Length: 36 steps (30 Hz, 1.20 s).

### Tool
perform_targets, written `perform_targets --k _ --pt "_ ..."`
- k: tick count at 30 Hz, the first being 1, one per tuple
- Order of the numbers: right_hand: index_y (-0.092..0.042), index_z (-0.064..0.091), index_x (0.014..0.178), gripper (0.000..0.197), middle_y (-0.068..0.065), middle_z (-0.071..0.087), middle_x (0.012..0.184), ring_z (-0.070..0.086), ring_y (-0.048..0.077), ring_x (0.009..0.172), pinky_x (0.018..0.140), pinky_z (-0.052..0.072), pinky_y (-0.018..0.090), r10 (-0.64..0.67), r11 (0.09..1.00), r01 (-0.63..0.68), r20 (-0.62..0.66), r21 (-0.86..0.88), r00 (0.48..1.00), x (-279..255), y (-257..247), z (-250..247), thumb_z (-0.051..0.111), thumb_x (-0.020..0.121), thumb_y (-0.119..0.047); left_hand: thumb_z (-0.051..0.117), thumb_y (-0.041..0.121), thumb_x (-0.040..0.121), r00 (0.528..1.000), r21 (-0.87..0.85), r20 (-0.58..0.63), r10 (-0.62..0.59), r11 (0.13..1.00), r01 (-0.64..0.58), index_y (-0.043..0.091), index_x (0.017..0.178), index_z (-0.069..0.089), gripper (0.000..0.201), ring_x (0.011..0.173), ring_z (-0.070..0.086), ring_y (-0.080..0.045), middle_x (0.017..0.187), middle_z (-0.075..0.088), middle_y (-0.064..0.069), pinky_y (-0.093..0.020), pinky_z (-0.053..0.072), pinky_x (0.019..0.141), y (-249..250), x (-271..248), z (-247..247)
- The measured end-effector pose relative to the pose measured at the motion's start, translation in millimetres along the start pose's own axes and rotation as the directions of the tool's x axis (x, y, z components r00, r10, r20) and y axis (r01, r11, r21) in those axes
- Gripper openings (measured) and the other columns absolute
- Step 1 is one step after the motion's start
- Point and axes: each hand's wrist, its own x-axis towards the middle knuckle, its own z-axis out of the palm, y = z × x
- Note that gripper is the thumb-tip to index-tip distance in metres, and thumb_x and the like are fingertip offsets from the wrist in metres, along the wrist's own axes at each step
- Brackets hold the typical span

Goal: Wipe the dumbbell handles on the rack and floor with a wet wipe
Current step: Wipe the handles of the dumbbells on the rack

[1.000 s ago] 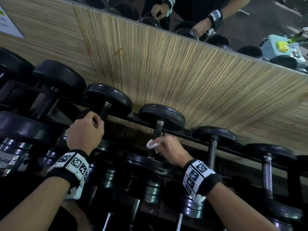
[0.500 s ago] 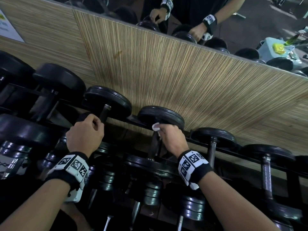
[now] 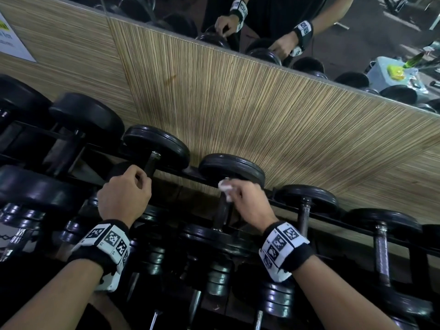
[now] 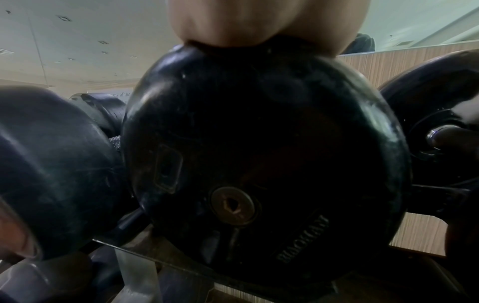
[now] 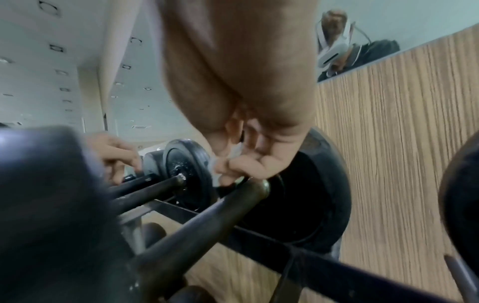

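Black dumbbells lie in a row on the rack. My right hand (image 3: 234,192) holds a crumpled white wet wipe (image 3: 224,186) against the far end of the middle dumbbell's metal handle (image 3: 220,211), just below its far head (image 3: 232,166). The right wrist view shows the fingers (image 5: 233,166) curled over that handle (image 5: 191,223), with the wipe (image 5: 214,164) bunched under them. My left hand (image 3: 138,179) grips the near head of the neighbouring dumbbell beside its handle (image 3: 150,164). That head (image 4: 259,143) fills the left wrist view, with my fingers (image 4: 233,22) over its top.
A wood-grain wall panel (image 3: 262,115) rises right behind the rack, with a mirror (image 3: 357,44) above it. Smaller dumbbells (image 3: 307,198) continue to the right and bigger ones (image 3: 88,113) to the left. A lower tier of dumbbells (image 3: 214,277) sits beneath my wrists.
My right hand slid with the wipe up the handle, from its middle to the far end by the head. The left hand kept its grip in place.
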Motion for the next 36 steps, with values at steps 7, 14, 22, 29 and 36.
perform_targets --k 7,14,22,29,36 --pt "-0.034 0.07 0.109 0.031 -0.009 0.072 0.095 0.069 0.023 0.097 0.087 0.054 0.038 0.029 0.975 0.006 0.154 -0.221 0.988 8.2 -5.2 11.1 0.051 0.096 -0.014 0.055 0.032 0.095 1.0 0.002 -0.004 0.018 1.0 -0.018 0.022 0.092 0.064 0.014 0.061 0.049 -0.026 0.071 0.066 -0.001 -0.037 0.036 0.065 -4.7 0.2 3.7" --pt "-0.021 0.078 0.101 0.02 -0.006 0.076 0.096 0.069 0.006 0.087 0.087 0.056 0.031 -0.05 0.994 0.0 0.444 0.112 0.895 -22.9 5.6 17.6 0.059 0.098 -0.017 0.059 0.034 0.091 0.994 0.045 0.03 0.107 0.993 -0.108 0.026 0.09 0.065 0.01 0.063 0.061 -0.03 0.07 0.07 0.0 -0.035 0.045 0.062 1.1 -5.2 6.3" --pt "-0.01 0.063 0.121 0.021 0.004 0.068 0.085 0.052 0.011 0.06 0.053 0.038 0.021 0.043 0.654 -0.234 0.273 0.719 0.961 -53.2 4.9 1.1 0.057 0.101 -0.01 0.067 0.022 0.094 0.533 -0.698 0.613 0.583 0.716 0.019 0.023 0.129 0.061 0.035 0.113 0.063 -0.004 0.115 0.071 0.007 -0.024 0.045 0.104 60.2 -42.2 38.0" --pt "-0.007 0.06 0.109 0.014 0.014 0.072 0.083 0.065 0.019 0.065 0.06 0.051 0.022 0.17 0.458 -0.234 0.174 0.857 0.97 -68.4 15.9 -1.4 0.06 0.096 -0.001 0.072 0.022 0.09 0.525 -0.746 0.624 0.579 0.642 0.178 0.022 0.116 0.063 0.028 0.106 0.067 -0.017 0.115 0.066 -0.001 -0.034 0.056 0.085 75.0 -42.1 44.9" --pt "-0.012 0.056 0.121 0.024 0.016 0.074 0.09 0.07 0.022 0.078 0.071 0.054 0.024 0.205 0.497 -0.254 0.172 0.83 0.964 -75.9 13.9 2.0 0.062 0.097 -0.012 0.072 0.011 0.089 0.527 -0.734 0.619 0.583 0.667 0.124 0.005 0.104 0.071 0.016 0.083 0.068 -0.014 0.095 0.072 -0.013 -0.035 0.059 0.077 82.5 -33.2 51.0"
